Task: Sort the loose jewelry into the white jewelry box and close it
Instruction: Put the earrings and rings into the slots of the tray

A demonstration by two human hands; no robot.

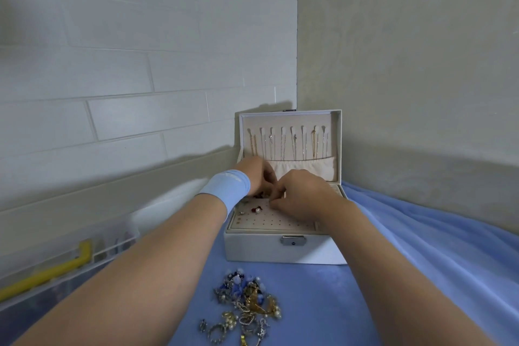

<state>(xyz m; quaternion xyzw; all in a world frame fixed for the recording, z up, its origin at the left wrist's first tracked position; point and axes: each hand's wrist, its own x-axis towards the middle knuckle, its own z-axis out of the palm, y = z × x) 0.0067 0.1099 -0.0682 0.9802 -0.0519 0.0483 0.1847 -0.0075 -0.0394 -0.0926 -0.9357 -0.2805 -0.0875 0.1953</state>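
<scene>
Fiddling at the earring panel (pixel 280 220) with curled left hand (pixel 257 175) and right hand (pixel 304 195), hold unclear; risks something tiny slipping into the cloth (pixel 393 261) folds.

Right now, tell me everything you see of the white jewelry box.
The white jewelry box stands open on the blue cloth, lid upright. Thin chains hang inside the lid above a gathered pocket. Its beige perforated panel holds a few earrings. A metal latch sits in front. The left hand and right hand reach over the panel.
</scene>
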